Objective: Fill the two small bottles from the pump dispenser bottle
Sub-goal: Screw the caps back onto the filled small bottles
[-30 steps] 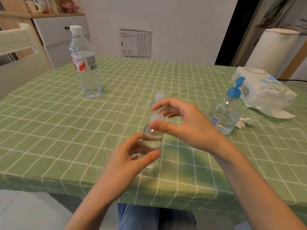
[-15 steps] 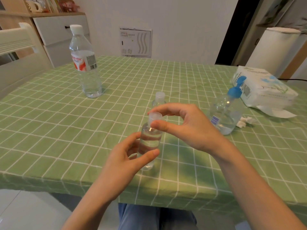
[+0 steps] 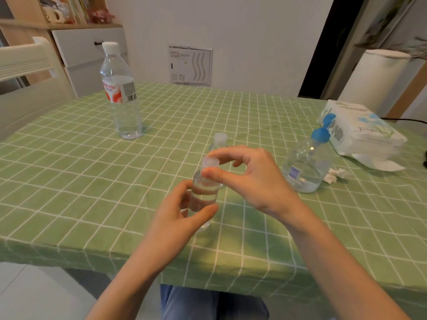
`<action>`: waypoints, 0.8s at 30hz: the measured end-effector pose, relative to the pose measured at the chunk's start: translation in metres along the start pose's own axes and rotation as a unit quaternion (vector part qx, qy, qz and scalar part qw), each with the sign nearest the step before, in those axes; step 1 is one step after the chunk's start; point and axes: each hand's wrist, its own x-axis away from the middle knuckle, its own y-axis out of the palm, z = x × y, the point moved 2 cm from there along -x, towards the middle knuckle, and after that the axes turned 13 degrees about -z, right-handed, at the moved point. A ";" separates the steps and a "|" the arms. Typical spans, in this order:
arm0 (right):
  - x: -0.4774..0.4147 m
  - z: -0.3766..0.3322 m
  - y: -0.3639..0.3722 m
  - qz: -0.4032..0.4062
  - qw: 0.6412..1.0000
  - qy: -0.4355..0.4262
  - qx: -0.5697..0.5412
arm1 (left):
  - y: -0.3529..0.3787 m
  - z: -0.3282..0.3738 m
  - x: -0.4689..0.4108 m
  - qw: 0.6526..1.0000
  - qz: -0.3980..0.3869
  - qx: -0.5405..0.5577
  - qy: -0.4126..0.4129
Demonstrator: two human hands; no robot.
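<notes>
- Head view: left hand [image 3: 178, 215] gripped a small clear plastic bottle [image 3: 204, 192], upright over the green checked tabletop [image 3: 92, 181].
- Right hand [image 3: 254, 181] fingers pinched its translucent cap [image 3: 210, 163].
- Second small clear bottle [image 3: 219, 139] stood just behind; clear dispenser bottle with blue pump [image 3: 305, 167] stood to the right.

The near small bottle [image 3: 204, 195], clear, capped and holding clear liquid, is held upright at frame centre. The far small bottle [image 3: 219, 140], also capped, is seen just behind it. The blue-topped pump dispenser bottle [image 3: 305, 167] is stood right of centre, with little liquid left.

Blurred red lettering on water bottle label [image 3: 118, 91], nothing legible
</notes>
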 end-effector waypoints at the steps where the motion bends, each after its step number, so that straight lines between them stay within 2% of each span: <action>1: -0.001 0.001 0.000 -0.009 1.000 -0.006 0.000 | 0.001 -0.001 -0.002 1.000 0.000 0.003 -0.003; 4: -0.003 0.010 -0.001 -0.004 0.999 -0.012 -0.048 | 0.003 -0.002 -0.007 1.000 0.000 0.014 -0.006; 6: -0.006 0.024 -0.006 0.052 0.995 0.001 -0.091 | 0.003 -0.003 -0.009 0.999 0.000 0.034 -0.006; 8: -0.010 0.042 -0.009 0.091 0.991 0.044 -0.088 | 0.001 -0.003 -0.012 0.999 0.008 0.048 -0.010; 11: -0.016 0.067 -0.001 0.065 0.986 0.125 -0.088 | -0.002 -0.004 -0.015 0.997 0.031 0.069 -0.030; 13: -0.020 0.077 0.010 0.038 0.984 0.144 -0.100 | -0.004 -0.005 -0.018 0.994 0.050 0.082 -0.044; 24: -0.038 0.088 0.040 0.008 0.982 0.117 -0.148 | -0.018 -0.015 -0.036 0.989 0.048 0.134 -0.035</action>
